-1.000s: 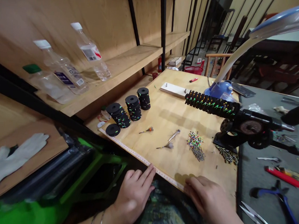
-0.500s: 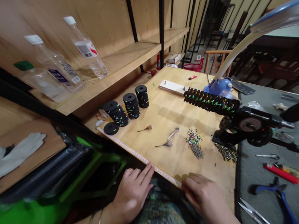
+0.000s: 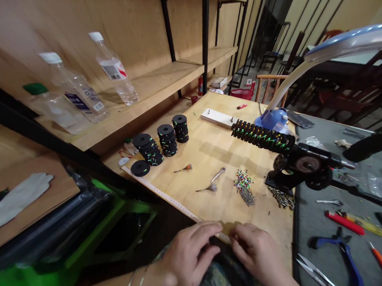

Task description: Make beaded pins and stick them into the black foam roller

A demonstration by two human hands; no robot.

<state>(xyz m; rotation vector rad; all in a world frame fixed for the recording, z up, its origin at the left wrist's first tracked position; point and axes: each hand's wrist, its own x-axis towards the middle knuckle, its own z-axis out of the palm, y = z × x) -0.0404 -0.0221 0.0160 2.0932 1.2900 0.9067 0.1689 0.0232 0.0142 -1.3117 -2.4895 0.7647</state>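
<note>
My left hand [image 3: 192, 255] lies over the table's front edge, fingers bent and close together, thumb apart; I see nothing in it. Close to its right, my right hand [image 3: 260, 248] has its fingers curled at the edge; anything they pinch is hidden. Along this edge runs a white measuring tape [image 3: 168, 197], partly covered by my hands. Beyond them lie a small pile of pins with coloured heads [image 3: 244, 181], a feathery tuft on a stem [image 3: 209, 188], a thin whitish stick [image 3: 218, 174] and an orange-tipped tuft [image 3: 184, 168].
Black foam spools [image 3: 147, 147] stand stacked at the left of the wooden table. A vise [image 3: 309, 165] and a row of spools [image 3: 262, 135] stand at right, near a blue lamp [image 3: 273, 118]. Pliers [image 3: 343, 245] and scissors [image 3: 323, 278] lie on the grey mat.
My left hand has slid right along the table edge, close to my right hand, and its outstretched fingers are now bent. The camera view has shifted slightly.
</note>
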